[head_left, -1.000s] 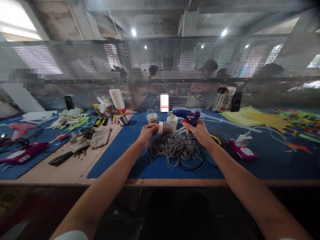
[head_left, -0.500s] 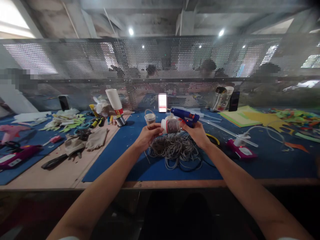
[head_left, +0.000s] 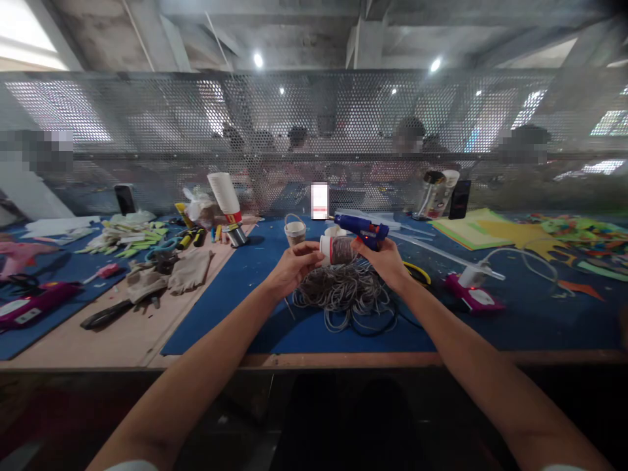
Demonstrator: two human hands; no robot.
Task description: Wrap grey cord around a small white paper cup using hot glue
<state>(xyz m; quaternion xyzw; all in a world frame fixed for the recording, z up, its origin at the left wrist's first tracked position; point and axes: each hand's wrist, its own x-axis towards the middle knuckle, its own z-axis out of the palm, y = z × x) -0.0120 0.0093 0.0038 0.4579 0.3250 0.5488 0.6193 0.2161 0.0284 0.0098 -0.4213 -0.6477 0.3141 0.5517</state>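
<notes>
A paper cup (head_left: 339, 250) lies sideways in the air between my hands, white at its left end with a red band, the rest wound with grey-brown cord. My left hand (head_left: 290, 267) pinches it at the white end. My right hand (head_left: 386, 263) grips a blue glue gun (head_left: 362, 227), its nozzle pointing left above the cup; the fingers also touch the cup's wrapped end. Directly below is a loose heap of grey cord (head_left: 343, 291). Behind my left hand stands a small cord-wrapped cup with a handle (head_left: 295, 231). Part of another white cup shows behind the held one.
A tilted stack of paper cups (head_left: 223, 193) stands back left, near gloves (head_left: 189, 273) and cutters. A lit phone (head_left: 319, 201) leans at the mesh screen (head_left: 275, 118). Clear glue sticks, a magenta power unit (head_left: 473, 292) with cables and coloured sheets (head_left: 466, 229) lie right.
The held cup has shifted slightly to the right and turned a little, with the left fingers moving along its white end. The glue gun stays nearly in place.
</notes>
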